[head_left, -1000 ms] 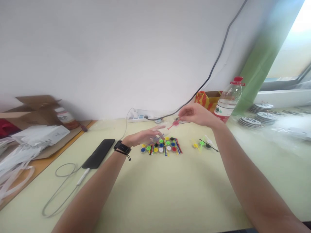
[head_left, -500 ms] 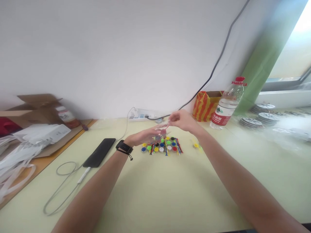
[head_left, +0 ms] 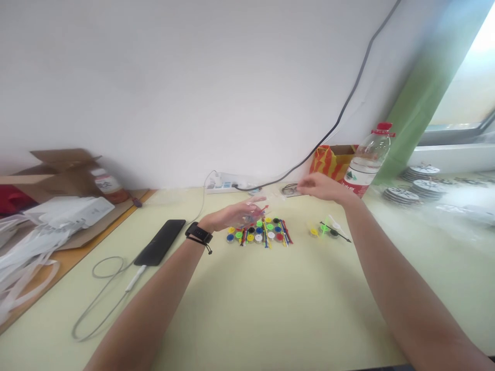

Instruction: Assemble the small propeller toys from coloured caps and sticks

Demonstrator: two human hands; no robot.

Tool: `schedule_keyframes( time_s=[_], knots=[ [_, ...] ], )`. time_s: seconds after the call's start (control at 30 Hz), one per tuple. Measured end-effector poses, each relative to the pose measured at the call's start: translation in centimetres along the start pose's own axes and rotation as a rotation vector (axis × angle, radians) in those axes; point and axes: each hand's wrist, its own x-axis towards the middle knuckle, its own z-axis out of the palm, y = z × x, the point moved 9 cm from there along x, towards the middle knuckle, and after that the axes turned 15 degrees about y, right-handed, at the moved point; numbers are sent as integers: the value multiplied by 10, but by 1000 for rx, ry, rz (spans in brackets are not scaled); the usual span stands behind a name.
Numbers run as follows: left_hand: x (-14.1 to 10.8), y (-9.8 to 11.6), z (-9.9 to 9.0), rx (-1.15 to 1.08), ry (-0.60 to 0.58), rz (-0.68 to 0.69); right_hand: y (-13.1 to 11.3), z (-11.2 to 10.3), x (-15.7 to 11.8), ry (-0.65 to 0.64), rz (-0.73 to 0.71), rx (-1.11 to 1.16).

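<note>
My left hand point(head_left: 232, 214), with a black band on its wrist, holds a clear plastic bag point(head_left: 249, 219) with a red arrow-shaped piece point(head_left: 260, 210) showing at it. Below that hand lie rows of coloured round pieces point(head_left: 258, 238) and bundles of thin coloured sticks point(head_left: 286, 233). My right hand point(head_left: 319, 186) is at the back of the table, fingers pinched by a dark coiled item point(head_left: 290, 189); what they grip is too small to make out. Several loose pieces in yellow, green, black and white point(head_left: 324, 228) lie left of my right forearm.
A phone point(head_left: 160, 242) with a cable lies at left, near white plastic items point(head_left: 73, 214) and a cardboard box point(head_left: 64, 170). Behind are a power strip point(head_left: 222, 186), a striped bag point(head_left: 328, 161) and a large bottle point(head_left: 365, 165). Stacked discs point(head_left: 402, 196) stand at right.
My right hand has moved right, away from the left hand and the red piece. The dark coiled item and more loose pieces at right have come into view.
</note>
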Motion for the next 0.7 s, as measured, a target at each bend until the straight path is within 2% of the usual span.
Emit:
schedule_keyframes(
  time_s=[0.1, 0.17, 0.3, 0.4, 0.47, 0.53, 0.6, 0.7],
  knots=[
    [1, -4, 1, 11, 0, -19, 43, 20, -10, -287, 139, -209],
    [1, -6, 2, 1, -6, -28, 59, 38, -17, -420, 198, -274],
    [1, -5, 2, -18, -6, -19, 61, 68, -21, -514, 194, -283],
    [2, -5, 1, -6, 2, -15, 50, 73, -22, -541, 160, -244],
    [2, -6, 1, -11, 3, -17, 36, 64, -22, -524, 107, -149],
    [3, -6, 1, -29, -2, -18, 17, 46, -21, -457, 37, 7],
    [3, -5, 1, -42, -8, -13, 0, 22, -17, -325, -6, 152],
    [2, -6, 2, -36, -8, -21, -12, -15, -10, -42, 2, 295]
  ],
)
